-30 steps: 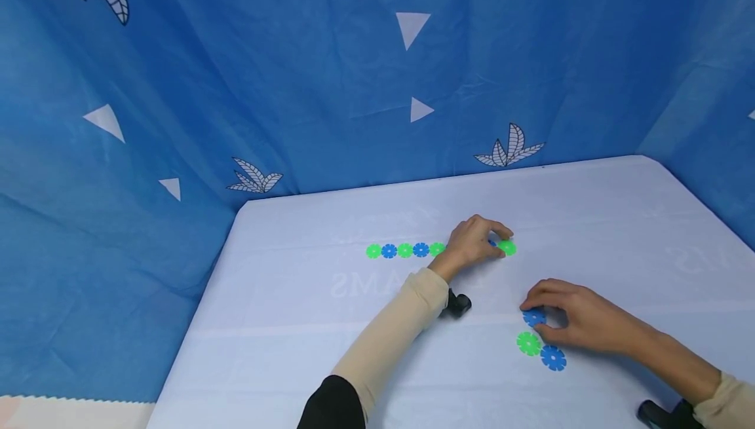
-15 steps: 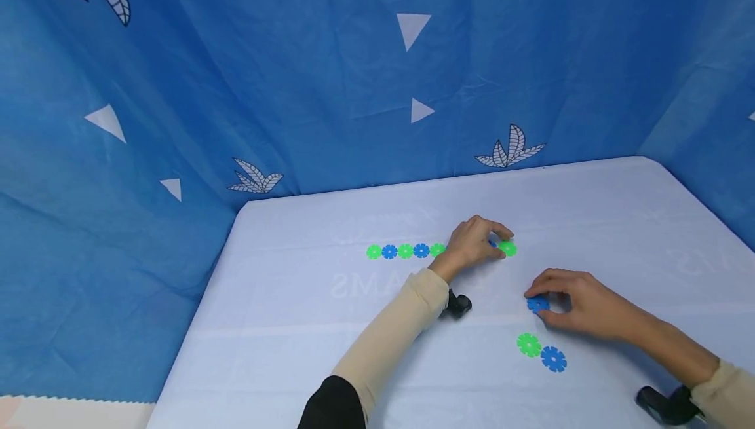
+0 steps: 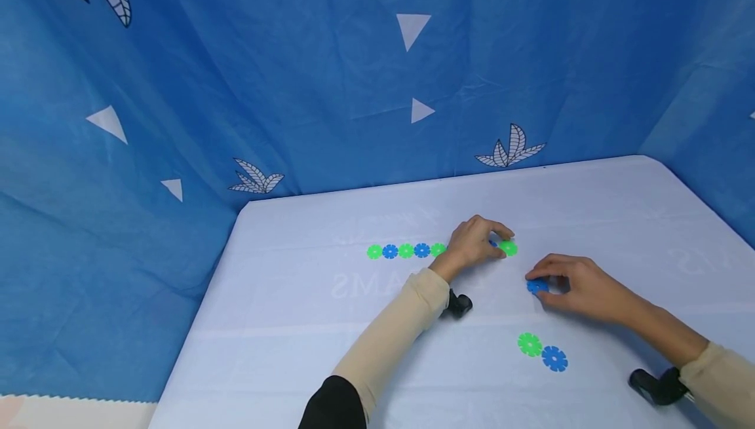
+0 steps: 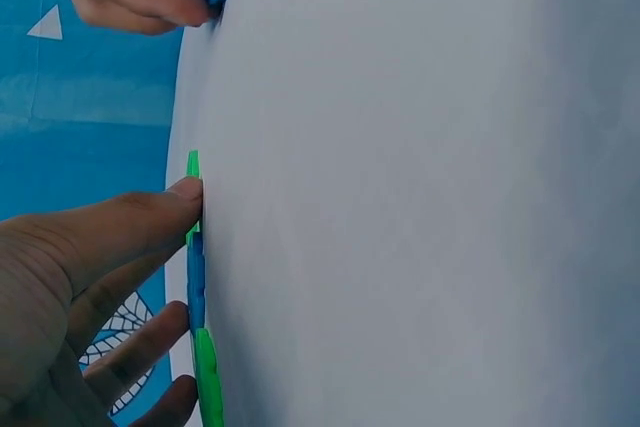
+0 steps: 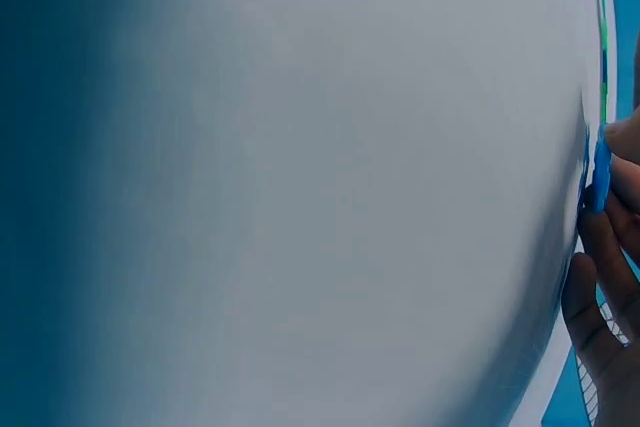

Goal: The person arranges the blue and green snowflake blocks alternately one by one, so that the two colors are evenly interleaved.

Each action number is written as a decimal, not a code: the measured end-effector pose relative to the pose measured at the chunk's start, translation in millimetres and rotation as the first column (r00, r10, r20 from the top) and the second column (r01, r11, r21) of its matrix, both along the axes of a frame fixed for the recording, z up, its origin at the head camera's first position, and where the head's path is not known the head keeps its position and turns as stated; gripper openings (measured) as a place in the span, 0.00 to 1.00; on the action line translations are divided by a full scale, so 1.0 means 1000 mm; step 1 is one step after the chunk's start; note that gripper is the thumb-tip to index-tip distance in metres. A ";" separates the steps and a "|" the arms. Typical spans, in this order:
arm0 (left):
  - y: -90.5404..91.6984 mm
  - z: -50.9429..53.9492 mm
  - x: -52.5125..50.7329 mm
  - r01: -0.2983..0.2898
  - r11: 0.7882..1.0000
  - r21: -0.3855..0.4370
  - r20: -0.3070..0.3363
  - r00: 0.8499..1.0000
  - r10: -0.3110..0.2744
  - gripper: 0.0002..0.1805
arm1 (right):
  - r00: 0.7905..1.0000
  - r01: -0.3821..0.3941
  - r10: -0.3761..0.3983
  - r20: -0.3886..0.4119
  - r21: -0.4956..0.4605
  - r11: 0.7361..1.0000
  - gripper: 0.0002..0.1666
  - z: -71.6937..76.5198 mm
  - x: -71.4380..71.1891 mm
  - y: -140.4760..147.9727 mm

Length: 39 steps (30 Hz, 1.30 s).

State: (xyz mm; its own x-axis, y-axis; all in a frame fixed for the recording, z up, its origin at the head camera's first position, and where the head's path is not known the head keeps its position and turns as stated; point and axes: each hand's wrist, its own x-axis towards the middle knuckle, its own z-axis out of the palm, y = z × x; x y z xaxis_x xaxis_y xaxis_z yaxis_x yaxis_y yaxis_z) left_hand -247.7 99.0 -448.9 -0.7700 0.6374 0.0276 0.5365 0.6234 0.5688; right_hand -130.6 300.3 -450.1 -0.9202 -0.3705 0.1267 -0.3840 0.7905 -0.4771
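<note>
A row of green and blue notched discs (image 3: pixel 406 251) lies across the table, partly hidden by my left hand (image 3: pixel 472 242). That hand holds the green disc (image 3: pixel 508 248) at the row's right end between thumb and fingers. In the left wrist view, the thumb (image 4: pixel 150 212) lies against this disc, with a blue disc (image 4: pixel 196 282) just behind it. My right hand (image 3: pixel 580 285) pinches a loose blue disc (image 3: pixel 535 286) to the right of and nearer than the row's end. The right wrist view shows this blue disc (image 5: pixel 600 172) edge-on at the fingertips.
A green disc (image 3: pixel 529 344) and another blue disc (image 3: pixel 554 358) lie close together in front of my right hand. The white table (image 3: pixel 283 324) meets a blue patterned curtain (image 3: pixel 354 88) at its back edge. Black wrist devices (image 3: pixel 657 386) sit under both forearms.
My right hand has carried its blue disc away from the loose pair, farther back on the table toward the row's end. The left hand has stayed in place on the row.
</note>
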 end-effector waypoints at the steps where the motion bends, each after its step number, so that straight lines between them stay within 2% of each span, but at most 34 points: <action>1: 0.000 0.000 0.000 0.001 1.000 -0.001 0.000 1.000 -0.001 0.20 | 1.000 0.002 -0.002 -0.002 0.000 1.000 0.18 0.000 -0.001 0.000; 13: 0.000 0.000 -0.001 0.002 1.000 -0.006 0.003 1.000 -0.002 0.21 | 0.999 0.022 -0.023 -0.025 -0.020 1.000 0.18 -0.003 -0.015 0.000; 19: -0.001 0.000 -0.001 0.004 1.000 -0.009 0.006 1.000 -0.004 0.21 | 0.998 0.055 -0.055 -0.006 -0.037 0.998 0.18 -0.003 -0.024 0.001; 26: -0.001 -0.001 -0.001 0.008 1.000 -0.002 0.011 1.000 -0.008 0.20 | 0.996 0.086 -0.086 -0.016 -0.018 0.996 0.17 -0.002 -0.033 0.001; 39: 0.001 -0.002 -0.002 0.007 1.000 -0.018 -0.005 1.000 -0.007 0.20 | 0.986 0.157 -0.157 -0.047 0.007 0.988 0.20 0.001 -0.040 -0.005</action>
State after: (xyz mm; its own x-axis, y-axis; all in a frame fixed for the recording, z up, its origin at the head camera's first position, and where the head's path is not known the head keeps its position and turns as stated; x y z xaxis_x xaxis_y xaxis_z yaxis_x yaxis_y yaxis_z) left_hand -249.9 99.7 -450.7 -0.7655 0.6431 0.0201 0.5437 0.6299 0.5547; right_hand -170.9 295.2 -448.8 -0.9602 -0.2232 0.1677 -0.2762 0.8476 -0.4530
